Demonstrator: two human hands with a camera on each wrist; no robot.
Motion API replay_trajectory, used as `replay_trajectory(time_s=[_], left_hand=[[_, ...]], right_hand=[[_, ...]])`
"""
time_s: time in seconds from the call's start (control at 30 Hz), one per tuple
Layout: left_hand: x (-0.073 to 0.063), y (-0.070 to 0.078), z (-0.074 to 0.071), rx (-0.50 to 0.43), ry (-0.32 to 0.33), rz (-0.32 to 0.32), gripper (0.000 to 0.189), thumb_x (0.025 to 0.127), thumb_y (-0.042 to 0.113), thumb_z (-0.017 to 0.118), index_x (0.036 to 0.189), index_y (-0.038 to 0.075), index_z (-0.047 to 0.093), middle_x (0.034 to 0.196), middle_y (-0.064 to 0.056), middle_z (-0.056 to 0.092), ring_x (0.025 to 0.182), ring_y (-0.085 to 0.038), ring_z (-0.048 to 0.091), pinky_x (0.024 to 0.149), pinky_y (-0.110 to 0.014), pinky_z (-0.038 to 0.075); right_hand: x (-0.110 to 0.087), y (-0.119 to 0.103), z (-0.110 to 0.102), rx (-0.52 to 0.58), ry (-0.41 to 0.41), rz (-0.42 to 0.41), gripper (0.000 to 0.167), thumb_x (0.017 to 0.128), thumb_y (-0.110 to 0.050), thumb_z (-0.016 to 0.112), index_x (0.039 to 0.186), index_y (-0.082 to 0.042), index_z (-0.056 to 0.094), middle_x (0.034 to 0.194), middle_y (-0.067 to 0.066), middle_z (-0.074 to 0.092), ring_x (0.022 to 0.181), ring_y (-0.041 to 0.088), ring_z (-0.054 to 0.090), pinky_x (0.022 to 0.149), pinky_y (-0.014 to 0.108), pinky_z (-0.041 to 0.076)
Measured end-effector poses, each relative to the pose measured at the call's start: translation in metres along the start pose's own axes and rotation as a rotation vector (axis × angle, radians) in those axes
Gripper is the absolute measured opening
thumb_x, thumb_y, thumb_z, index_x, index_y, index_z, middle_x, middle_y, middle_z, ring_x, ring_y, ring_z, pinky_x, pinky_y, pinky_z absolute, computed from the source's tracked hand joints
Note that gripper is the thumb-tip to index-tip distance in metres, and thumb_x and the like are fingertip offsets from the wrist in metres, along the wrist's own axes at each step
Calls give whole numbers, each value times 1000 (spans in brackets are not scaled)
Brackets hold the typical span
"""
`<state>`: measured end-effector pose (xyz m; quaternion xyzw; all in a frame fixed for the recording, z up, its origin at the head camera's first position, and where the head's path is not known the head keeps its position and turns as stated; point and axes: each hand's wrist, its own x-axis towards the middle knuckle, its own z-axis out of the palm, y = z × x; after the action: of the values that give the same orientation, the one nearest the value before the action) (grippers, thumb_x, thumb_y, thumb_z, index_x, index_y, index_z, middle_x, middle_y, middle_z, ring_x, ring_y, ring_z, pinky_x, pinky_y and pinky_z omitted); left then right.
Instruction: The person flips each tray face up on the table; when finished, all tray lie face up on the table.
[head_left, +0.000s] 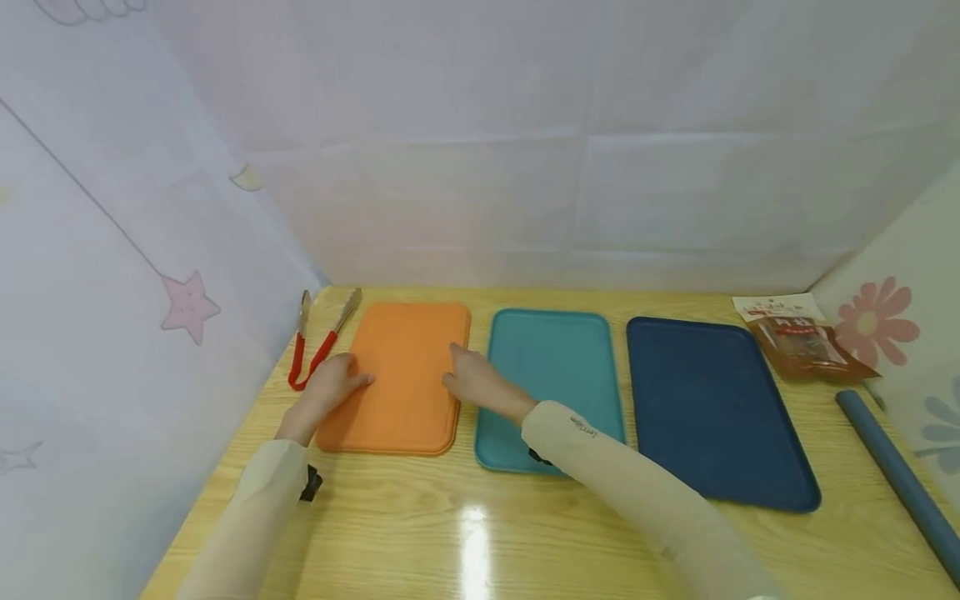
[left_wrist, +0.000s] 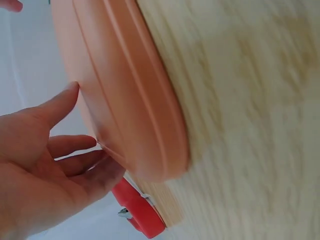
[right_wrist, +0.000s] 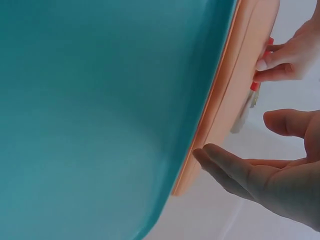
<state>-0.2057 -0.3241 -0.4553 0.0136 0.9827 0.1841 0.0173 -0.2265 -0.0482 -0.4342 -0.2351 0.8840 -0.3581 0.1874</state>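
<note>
A flat orange box [head_left: 408, 379] with rounded corners lies on the table, with seam lines running along its side. My left hand [head_left: 327, 389] holds its left edge, thumb tip on the upper surface and fingers curled at the side, as the left wrist view shows. At the opposite edge is my right hand [head_left: 480, 382], its straight fingers right at the rim. Its thumb [right_wrist: 285, 122] stands apart from the box in the right wrist view. Red-handled tongs [head_left: 318, 342] lie spread beside my left hand.
Right of the box lie a teal tray [head_left: 555, 367], partly under my right forearm, and a larger navy tray [head_left: 712, 408]. A brown food packet [head_left: 802, 342] sits at the back right corner. Along the right edge lies a dark blue-grey roll [head_left: 896, 475]. Cloth walls enclose the table.
</note>
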Motion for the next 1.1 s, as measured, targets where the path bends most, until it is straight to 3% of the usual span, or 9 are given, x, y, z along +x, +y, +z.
replay_trajectory(time_s=[0.17, 0.23, 0.4, 0.57, 0.73, 0.83, 0.9, 1.0, 1.1], left_hand=[[3, -11, 0, -18, -38, 61, 61, 94, 27, 64, 131, -18, 46, 134, -39, 44, 122, -53, 42, 102, -58, 35], [4, -14, -1, -42, -78, 72, 69, 95, 29, 63, 138, -19, 37, 141, -39, 34, 129, -55, 32, 106, -59, 29], [4, -26, -2, -118, -122, 95, 79, 93, 32, 65, 143, -16, 28, 149, -36, 22, 135, -54, 20, 108, -61, 23], [1, -36, 2, -206, -109, 105, 85, 90, 33, 69, 146, -13, 25, 152, -32, 18, 139, -50, 16, 110, -60, 21], [-3, -36, 13, -280, -120, 115, 87, 90, 33, 70, 148, -11, 23, 154, -31, 16, 140, -49, 13, 110, -59, 22], [-5, -34, 15, -361, -116, 96, 87, 89, 30, 71, 148, -10, 22, 155, -29, 15, 141, -46, 13, 110, -58, 23], [-6, -35, 13, -416, -119, 79, 87, 89, 27, 72, 149, -9, 21, 156, -28, 13, 142, -45, 13, 111, -58, 22], [-5, -38, 8, -464, -136, 62, 88, 89, 25, 72, 150, -7, 19, 156, -27, 11, 143, -44, 13, 111, -57, 22], [-4, -40, 3, -479, -149, 55, 88, 89, 26, 72, 151, -7, 17, 156, -28, 10, 143, -43, 12, 111, -57, 21]], right_hand=[[10, 0, 13, -23, 9, 37, 61, 101, -15, 45, 152, 4, 18, 50, -2, 39, 37, 10, 27, 38, 23, 27], [13, 1, 15, -58, 20, 28, 54, 100, -13, 46, 147, 8, 29, 53, 0, 41, 39, 11, 29, 39, 24, 28], [15, 2, 19, -213, 68, -23, 18, 98, -13, 51, 102, 1, 61, 64, 6, 48, 57, 20, 41, 57, 29, 36], [13, 0, 23, -297, 94, -33, 20, 95, -15, 53, 77, -8, 55, 76, 11, 52, 81, 28, 45, 69, 36, 38], [9, 3, 25, -279, 97, 24, 26, 94, -15, 54, 68, -10, 51, 70, 10, 48, 78, 29, 42, 66, 35, 35], [10, 6, 26, -202, 104, 52, 25, 95, -15, 52, 73, -5, 57, 74, 14, 53, 77, 31, 43, 72, 37, 36], [12, 7, 27, -113, 111, 74, 24, 97, -16, 49, 91, 2, 65, 91, 19, 61, 83, 32, 46, 80, 39, 38], [14, 4, 26, 143, 109, 119, 38, 99, -13, 45, 127, 10, 55, 130, 24, 55, 107, 35, 51, 99, 42, 37], [15, 0, 25, 427, 115, 173, 47, 98, -9, 45, 141, 8, 41, 145, 23, 41, 126, 35, 46, 103, 45, 39]])
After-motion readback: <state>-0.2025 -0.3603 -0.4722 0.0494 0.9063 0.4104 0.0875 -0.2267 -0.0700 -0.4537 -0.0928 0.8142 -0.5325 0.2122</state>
